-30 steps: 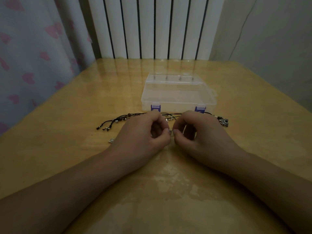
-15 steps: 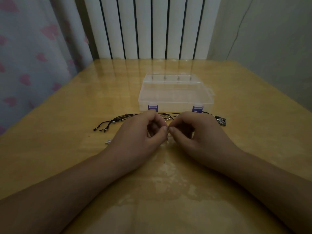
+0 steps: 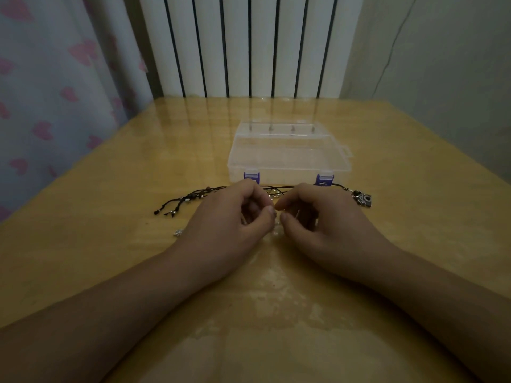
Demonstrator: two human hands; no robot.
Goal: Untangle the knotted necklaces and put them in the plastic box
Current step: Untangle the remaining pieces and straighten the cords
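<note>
A black cord necklace (image 3: 190, 199) with small beads lies across the wooden table (image 3: 110, 244), its ends fanned out at the left and a dark metal pendant (image 3: 362, 200) at the right. My left hand (image 3: 232, 219) and right hand (image 3: 318, 219) sit side by side just in front of it, fingers curled, thumb and forefinger of each pinching a thin silvery chain (image 3: 273, 193) between them. Most of that chain is hidden by the fingers. The clear plastic box (image 3: 287, 153) with purple latches stands closed just behind the hands.
A small silver charm (image 3: 177, 232) lies loose left of my left wrist. A white radiator (image 3: 243, 45) stands behind the table's far edge, a curtain with pink hearts (image 3: 55, 92) hangs at the left, and a grey wall is at the right.
The hands have stayed in place, fingertips shifting slightly on the chain between them. The view has tilted a little. The box and black cord have not moved.
</note>
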